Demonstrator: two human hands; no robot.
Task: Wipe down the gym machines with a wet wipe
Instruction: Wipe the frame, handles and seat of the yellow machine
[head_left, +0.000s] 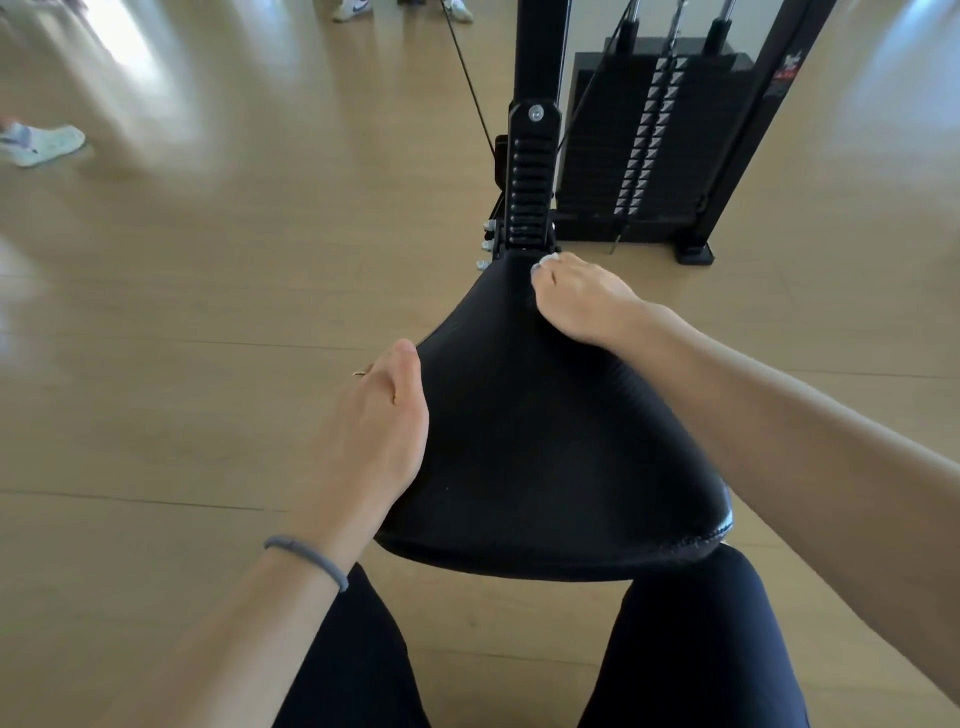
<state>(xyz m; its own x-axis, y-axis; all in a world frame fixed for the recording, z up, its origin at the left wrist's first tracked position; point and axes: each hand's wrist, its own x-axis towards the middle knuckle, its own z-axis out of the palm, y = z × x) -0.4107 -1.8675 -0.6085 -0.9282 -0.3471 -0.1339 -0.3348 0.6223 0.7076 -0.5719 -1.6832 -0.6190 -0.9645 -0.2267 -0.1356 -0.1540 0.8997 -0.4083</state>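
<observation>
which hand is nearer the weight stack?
Right. The right hand sits at the narrow far end of the seat pad, just short of the weight stack. The left hand rests on the pad's left edge, farther back.

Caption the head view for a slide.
Right hand presses a wipe on the black seat; left hand steadies its edge.

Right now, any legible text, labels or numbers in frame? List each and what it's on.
None legible.
Red and white sticker on the machine's right upright: too blurred to read.
Weight stack plate markings: only pale shapes, no readable numbers.
Black seat pad: no text visible.
</observation>
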